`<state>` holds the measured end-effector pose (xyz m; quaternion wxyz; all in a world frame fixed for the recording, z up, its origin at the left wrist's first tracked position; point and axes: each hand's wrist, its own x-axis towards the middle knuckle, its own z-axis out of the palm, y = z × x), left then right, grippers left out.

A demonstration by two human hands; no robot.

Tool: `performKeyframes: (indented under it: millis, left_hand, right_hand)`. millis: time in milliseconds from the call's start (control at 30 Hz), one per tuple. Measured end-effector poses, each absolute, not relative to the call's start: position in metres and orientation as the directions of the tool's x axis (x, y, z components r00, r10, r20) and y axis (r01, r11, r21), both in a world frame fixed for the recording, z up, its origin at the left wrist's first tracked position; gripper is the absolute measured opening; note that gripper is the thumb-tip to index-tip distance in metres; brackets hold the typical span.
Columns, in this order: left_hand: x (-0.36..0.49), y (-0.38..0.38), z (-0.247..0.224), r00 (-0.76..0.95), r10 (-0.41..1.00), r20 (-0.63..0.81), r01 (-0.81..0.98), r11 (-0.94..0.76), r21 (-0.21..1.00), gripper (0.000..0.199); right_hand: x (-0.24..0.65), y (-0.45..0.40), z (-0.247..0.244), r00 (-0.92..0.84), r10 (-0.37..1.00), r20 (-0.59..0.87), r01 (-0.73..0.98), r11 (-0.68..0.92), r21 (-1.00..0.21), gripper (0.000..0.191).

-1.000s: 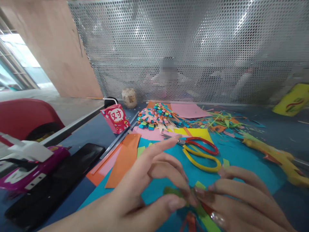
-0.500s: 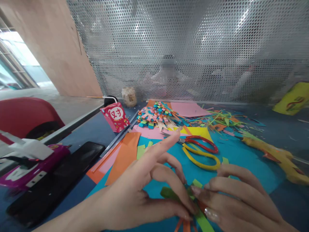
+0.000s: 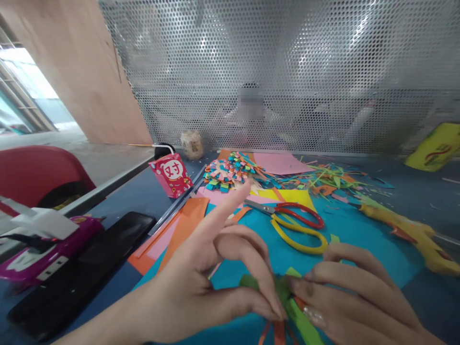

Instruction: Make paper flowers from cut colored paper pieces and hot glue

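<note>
My left hand (image 3: 215, 273) pinches orange paper strips (image 3: 279, 333) between thumb and a bent finger, with its index finger stretched out. Beside it my right hand (image 3: 359, 292) has its fingertips closed on green paper strips (image 3: 304, 323). The strips of both colours meet between the hands, and fingers partly hide them. Beyond the hands, scissors (image 3: 300, 244) with one red and one yellow handle lie on blue paper (image 3: 362, 239). Fringed, many-coloured paper pieces (image 3: 233, 170) are heaped behind the scissors.
A yellow glue gun (image 3: 413, 232) lies at the right, near paper scraps (image 3: 330, 177). A red drink box (image 3: 172, 175), black phone (image 3: 82, 268) and purple power strip (image 3: 53, 254) are at the left. A perforated metal panel (image 3: 273, 62) stands behind, a person visible through it.
My left hand's stretched index finger has shifted left, uncovering the scissor blades. Its pinching fingers have moved slightly left, showing more green strip. My right hand is almost where it was.
</note>
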<state>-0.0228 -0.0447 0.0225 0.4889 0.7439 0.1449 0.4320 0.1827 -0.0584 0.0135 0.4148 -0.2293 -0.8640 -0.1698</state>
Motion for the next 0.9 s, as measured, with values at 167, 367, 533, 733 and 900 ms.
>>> performKeyframes:
  millis: [167,367,533,733,900]
  left_hand:
    - [-0.023,-0.041,0.02,0.519,0.736,0.435,-0.449,-0.199,0.871,0.076]
    - [-0.018,-0.037,0.018,0.49,0.825,0.282,-0.467,-0.025,0.884,0.061]
    - [-0.018,-0.037,0.016,0.475,0.835,0.277,-0.486,-0.013,0.874,0.055]
    - [-0.016,-0.036,0.011,0.498,0.827,0.26,-0.478,0.012,0.878,0.053]
    - [-0.012,-0.037,0.005,0.583,0.796,0.165,-0.423,0.124,0.897,0.06]
  right_hand:
    - [0.185,-0.056,0.006,-0.572,0.254,0.78,0.513,0.853,0.098,0.023]
    - [0.19,-0.043,-0.01,-0.664,0.275,0.695,0.506,0.85,0.147,0.026]
    - [0.177,-0.038,-0.013,-0.681,0.424,0.598,0.578,0.812,0.082,0.028]
    - [0.179,-0.046,-0.003,-0.547,0.427,0.719,0.608,0.794,-0.009,0.023]
    - [0.186,-0.047,0.004,-0.525,0.382,0.761,0.597,0.802,0.009,0.025]
